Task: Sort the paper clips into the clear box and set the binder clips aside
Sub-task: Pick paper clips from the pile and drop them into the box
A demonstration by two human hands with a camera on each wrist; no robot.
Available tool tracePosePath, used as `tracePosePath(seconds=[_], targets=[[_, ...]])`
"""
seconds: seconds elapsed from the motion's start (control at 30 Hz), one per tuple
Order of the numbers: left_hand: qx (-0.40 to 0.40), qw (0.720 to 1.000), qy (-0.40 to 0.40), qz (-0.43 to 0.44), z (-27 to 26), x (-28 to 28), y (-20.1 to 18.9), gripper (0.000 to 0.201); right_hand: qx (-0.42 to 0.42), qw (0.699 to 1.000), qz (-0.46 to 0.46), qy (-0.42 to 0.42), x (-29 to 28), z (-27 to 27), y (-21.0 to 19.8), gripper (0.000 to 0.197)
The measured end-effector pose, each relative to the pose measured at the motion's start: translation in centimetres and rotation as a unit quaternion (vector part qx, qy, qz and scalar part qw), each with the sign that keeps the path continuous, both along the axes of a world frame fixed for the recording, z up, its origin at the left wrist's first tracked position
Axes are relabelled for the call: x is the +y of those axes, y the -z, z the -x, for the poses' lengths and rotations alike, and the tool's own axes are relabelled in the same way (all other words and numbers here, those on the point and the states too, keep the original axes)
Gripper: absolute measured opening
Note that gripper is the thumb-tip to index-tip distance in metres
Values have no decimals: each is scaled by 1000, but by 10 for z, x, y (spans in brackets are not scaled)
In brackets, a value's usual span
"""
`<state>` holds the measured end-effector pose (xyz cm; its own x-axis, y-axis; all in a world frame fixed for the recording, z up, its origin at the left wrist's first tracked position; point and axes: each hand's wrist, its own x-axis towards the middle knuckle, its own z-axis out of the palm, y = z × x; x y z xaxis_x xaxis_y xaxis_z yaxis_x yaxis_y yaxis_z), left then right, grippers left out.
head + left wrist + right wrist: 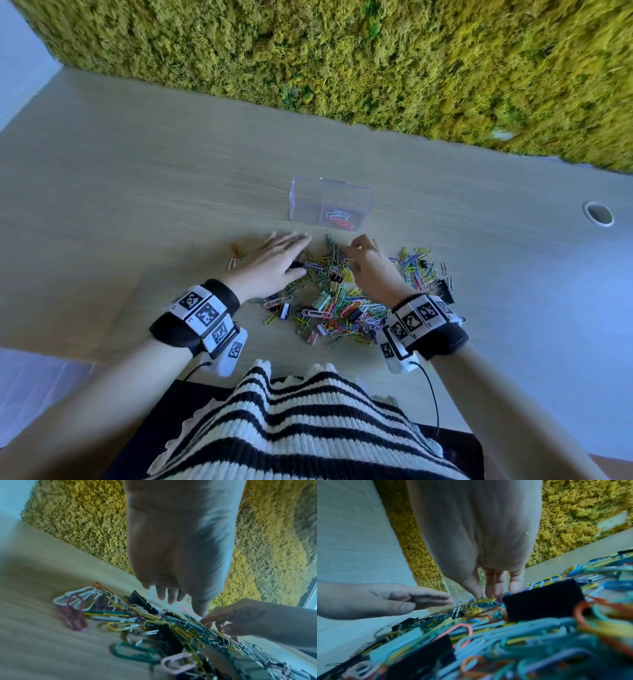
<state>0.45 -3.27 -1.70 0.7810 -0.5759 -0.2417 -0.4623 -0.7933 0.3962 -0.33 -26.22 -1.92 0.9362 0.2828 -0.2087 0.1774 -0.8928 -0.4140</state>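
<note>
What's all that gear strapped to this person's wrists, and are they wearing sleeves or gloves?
Each wrist has a black fabric band, the left wristband and the right wristband. Both are ringed with white blocks printed with black-and-white square codes. A thin black left cable and right cable trail back from them. The forearms have no sleeves, and the left hand and right hand are gloveless.

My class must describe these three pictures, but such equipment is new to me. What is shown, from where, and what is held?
No machine: a person sorts with bare hands, wearing cameras. One picture looks down from the head; the other two look along each wrist. On the table lies a pile of paper clips mixed with binder clips, and beyond it a clear box holding a few more. The left hand is flat at the pile's edge, holding nothing. The right hand pinches a yellow paper clip.
</note>
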Motion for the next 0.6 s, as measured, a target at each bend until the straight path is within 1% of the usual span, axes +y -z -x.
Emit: tracePosePath(seconds=[0.07,0.13,0.17,0.2,0.23,0.3,0.4,0.43,0.47,0.5,0.6], targets=[[33,999,24,-12,2,-2,0,67,17,999,-26,-22,2,1,1,43],[46,998,48,3,7,-7,0,66,16,998,-52,-12,3,1,-2,33],[40,998,54,21,9,-9,0,65,7,998,-56,1,2,0,-3,32],[35,997,51,39,11,-11,-1,64,1,999,-51,14,2,-1,-5,40],[30,997,39,54,12,-12,-4,65,-3,999,-38,20,3,-3,-7,52],[15,998,-3,64,13,-9,-9,68,-3,1000,1,14,7,-5,-8,70],[-17,995,-56,79,12,-1,-11,68,5,998,62,-32,17,-4,-9,78],[-15,994,-76,73,12,2,-11,66,4,997,67,-44,20,-3,-9,77],[-8,993,-100,55,11,7,-9,64,1,996,68,-54,23,-2,-10,73],[-19,992,-113,44,9,11,-6,60,-3,996,64,-61,26,-2,-10,67],[-70,992,-104,34,6,20,4,54,-9,997,52,-63,32,-1,-12,47]])
